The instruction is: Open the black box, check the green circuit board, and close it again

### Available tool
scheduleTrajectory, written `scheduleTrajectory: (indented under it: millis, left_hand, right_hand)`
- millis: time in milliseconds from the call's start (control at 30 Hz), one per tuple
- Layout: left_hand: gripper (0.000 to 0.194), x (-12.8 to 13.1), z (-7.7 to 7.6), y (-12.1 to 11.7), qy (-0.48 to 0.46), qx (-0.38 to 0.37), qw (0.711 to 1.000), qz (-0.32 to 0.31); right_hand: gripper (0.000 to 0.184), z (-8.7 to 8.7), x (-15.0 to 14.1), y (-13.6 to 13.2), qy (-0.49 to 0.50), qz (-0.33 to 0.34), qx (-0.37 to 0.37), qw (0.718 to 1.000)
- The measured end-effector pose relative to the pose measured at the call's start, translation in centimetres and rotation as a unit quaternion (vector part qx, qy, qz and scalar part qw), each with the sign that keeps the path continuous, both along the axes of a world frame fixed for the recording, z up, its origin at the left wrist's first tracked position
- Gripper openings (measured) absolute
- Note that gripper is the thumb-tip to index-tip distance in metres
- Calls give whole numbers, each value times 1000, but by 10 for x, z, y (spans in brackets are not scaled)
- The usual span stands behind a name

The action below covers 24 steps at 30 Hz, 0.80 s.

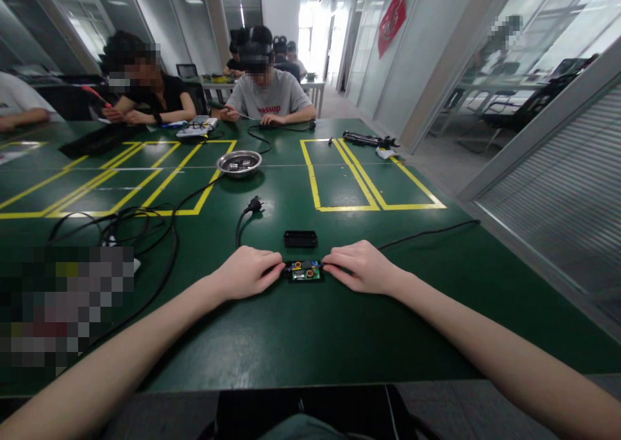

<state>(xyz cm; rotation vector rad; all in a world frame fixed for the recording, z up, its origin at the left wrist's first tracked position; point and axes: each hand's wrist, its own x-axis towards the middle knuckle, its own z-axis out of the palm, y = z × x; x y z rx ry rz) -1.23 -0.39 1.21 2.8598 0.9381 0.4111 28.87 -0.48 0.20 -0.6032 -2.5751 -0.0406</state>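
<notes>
An opened power adapter (305,272) lies on the table between my hands, its green circuit board with copper coils facing up in a black case half. At its left end my left hand (250,272) is closed in a pinch. My right hand (361,268) pinches the opposite end. Whether the fingertips grip the case edge or the cord ends is hidden. Just beyond the adapter sits its black case cover (300,239). A cord with a black plug (253,205) emerges behind my left hand, and another black cord (429,233) stretches right from behind my right hand.
A metal bowl (239,164) with small metal parts stands farther back. Coiled black cable (130,226) lies left, near a blurred-out area. Yellow tape (347,208) marks the green table (388,336). A folded black tripod-like object (369,140) lies back right. Several people (269,94) sit opposite.
</notes>
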Motion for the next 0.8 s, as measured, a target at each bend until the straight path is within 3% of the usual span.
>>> scheduleTrajectory:
  millis: [400, 633, 800]
  left_hand:
    - [28, 2, -3, 0, -41, 8, 999, 3]
    - [30, 3, -6, -2, -56, -14, 998, 17]
    - [28, 4, -9, -2, -65, -45, 997, 20]
  right_hand:
    - [29, 0, -5, 0, -31, -25, -61, 997]
    - [32, -3, -13, -2, -41, -130, -102, 985]
    - [17, -9, -15, 0, -21, -178, -170, 969]
